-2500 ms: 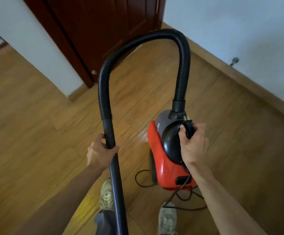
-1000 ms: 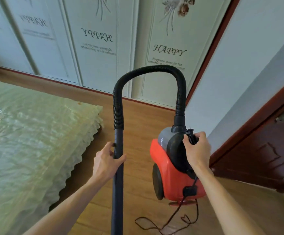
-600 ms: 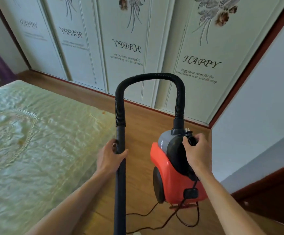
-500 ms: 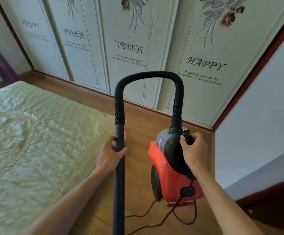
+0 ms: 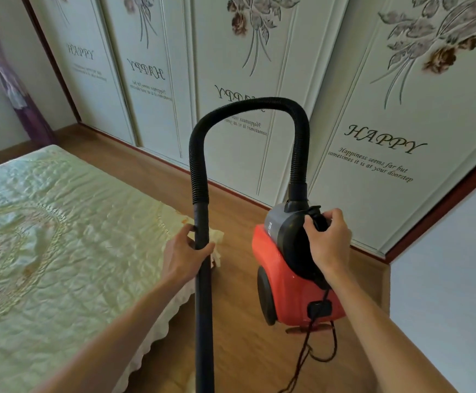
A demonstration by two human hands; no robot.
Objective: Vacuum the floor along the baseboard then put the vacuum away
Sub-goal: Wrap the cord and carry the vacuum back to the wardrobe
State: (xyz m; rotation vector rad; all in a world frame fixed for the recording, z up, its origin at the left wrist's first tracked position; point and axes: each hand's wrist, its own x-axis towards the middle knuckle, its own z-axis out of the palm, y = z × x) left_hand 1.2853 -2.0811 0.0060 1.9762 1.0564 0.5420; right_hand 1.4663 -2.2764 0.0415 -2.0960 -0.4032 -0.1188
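The black wand (image 5: 202,279) is gripped by the left hand (image 5: 184,255), fingers curled around it, beside the bed (image 5: 46,236). The red vacuum (image 5: 290,279) is held off the wooden floor (image 5: 245,350) by its top handle, enclosed by the right hand (image 5: 329,242). Beyond, the ribbed hose (image 5: 248,104) is arched before the wardrobe doors (image 5: 373,109).

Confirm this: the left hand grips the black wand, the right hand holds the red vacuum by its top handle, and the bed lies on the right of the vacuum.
One detail is wrong. In the head view the bed lies to the left of the red vacuum, not the right. The rest holds: the left hand grips the black wand, and the right hand holds the vacuum by its top handle.
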